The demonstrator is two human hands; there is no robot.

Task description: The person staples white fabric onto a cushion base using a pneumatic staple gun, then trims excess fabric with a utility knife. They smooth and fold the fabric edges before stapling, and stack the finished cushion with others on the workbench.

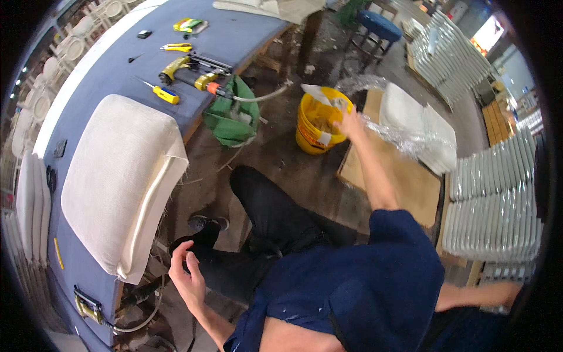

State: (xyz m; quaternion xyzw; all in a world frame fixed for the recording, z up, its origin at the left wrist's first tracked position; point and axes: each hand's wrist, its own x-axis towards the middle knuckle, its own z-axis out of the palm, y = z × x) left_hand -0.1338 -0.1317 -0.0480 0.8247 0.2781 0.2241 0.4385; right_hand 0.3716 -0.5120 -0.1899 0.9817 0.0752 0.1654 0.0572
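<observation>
My left hand (186, 274) hangs beside the table's near edge, holding nothing, its fingers loosely bent and apart. To its left a cream padded seat cushion (114, 182) lies on the blue-covered table (193, 29), its piped side hanging at the edge. My right arm reaches forward to a yellow bucket (304, 130). At the bucket's right rim is my right hand (348, 121), slightly smeared. Its fingers are partly hidden, so a grip cannot be made out. Pale scraps lie inside the bucket.
On the table are a staple gun (202, 73), a screwdriver (161, 91), pliers (177, 47) and another staple gun (88, 305) with a hose. A green bag (231, 120) hangs at the edge. Wrapped cushions (416, 126) lie on cardboard (404, 185). Another person's arm (478, 295) shows at right.
</observation>
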